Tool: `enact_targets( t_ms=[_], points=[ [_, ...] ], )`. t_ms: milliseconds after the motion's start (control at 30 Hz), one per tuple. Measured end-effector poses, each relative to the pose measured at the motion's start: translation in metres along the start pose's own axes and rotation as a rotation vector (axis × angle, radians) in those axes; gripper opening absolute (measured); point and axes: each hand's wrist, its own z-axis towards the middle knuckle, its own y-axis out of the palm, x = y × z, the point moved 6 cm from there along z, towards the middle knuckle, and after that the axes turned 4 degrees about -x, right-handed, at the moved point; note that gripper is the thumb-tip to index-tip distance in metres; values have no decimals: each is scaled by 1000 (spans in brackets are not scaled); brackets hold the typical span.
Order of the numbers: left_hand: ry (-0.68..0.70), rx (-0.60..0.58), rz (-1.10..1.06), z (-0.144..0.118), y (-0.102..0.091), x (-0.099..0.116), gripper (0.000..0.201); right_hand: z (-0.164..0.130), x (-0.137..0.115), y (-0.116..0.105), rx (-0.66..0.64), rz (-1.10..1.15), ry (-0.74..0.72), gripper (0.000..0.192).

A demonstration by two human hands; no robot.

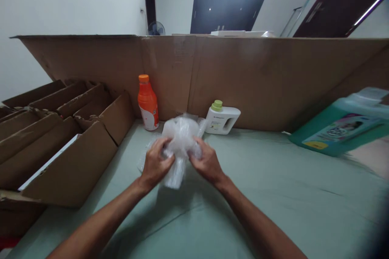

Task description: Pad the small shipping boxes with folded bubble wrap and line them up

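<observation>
Bubble wrap (181, 137) bundle, contents hidden, clamped between your left hand (155, 166) and right hand (207, 163); orange bottle (147, 102) and white jug (221, 118) at the table's (273, 194) far edge.

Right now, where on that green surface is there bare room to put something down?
The widest bare patch of the green surface lies right of the right hand, between the white jug and the teal container. The near strip between the forearms is bare too. It is crowded left, by the cardboard boxes and orange bottle.
</observation>
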Motion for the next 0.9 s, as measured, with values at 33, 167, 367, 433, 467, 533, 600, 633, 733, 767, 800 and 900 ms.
enact_targets(
  t_ms=[33, 167, 367, 433, 467, 533, 600, 633, 733, 767, 800, 900],
  points=[
    [-23, -16, 53, 20, 2, -1, 45, 19, 9, -3, -58, -54, 62, 53],
    [-116, -29, 161, 48, -2, -29, 65, 60, 48, -14, -147, -164, 176, 76],
    [112, 66, 421, -83, -58, -67, 74, -16, 84, -15, -150, -213, 142, 66],
    [77, 14, 438, -125, -61, -80, 85, -49, 61, 2, -215, -144, 18, 72],
    [53, -33, 443, -139, -55, -85, 89, -64, 44, 16, -271, -98, -45, 79],
    [17, -102, 450, -153, -38, -93, 91, -87, 8, 52, -421, -13, -151, 96],
    [20, -101, 420, -152, -19, -93, 74, -97, -22, 85, -504, 19, -219, 102],
    [35, -80, 379, -147, -13, -90, 59, -97, -31, 98, -503, 22, -228, 94],
    [97, -53, 175, -122, 0, -71, 23, -80, -36, 108, -379, 40, -212, 60],
    [121, -43, 112, -110, 0, -62, 19, -70, -34, 102, -319, 49, -222, 55],
    [152, -21, 63, -96, -1, -53, 18, -60, -32, 92, -256, 48, -251, 53],
    [235, 85, 14, -42, -6, -29, 21, -21, -20, 48, -53, -54, -331, 54]
  ],
)
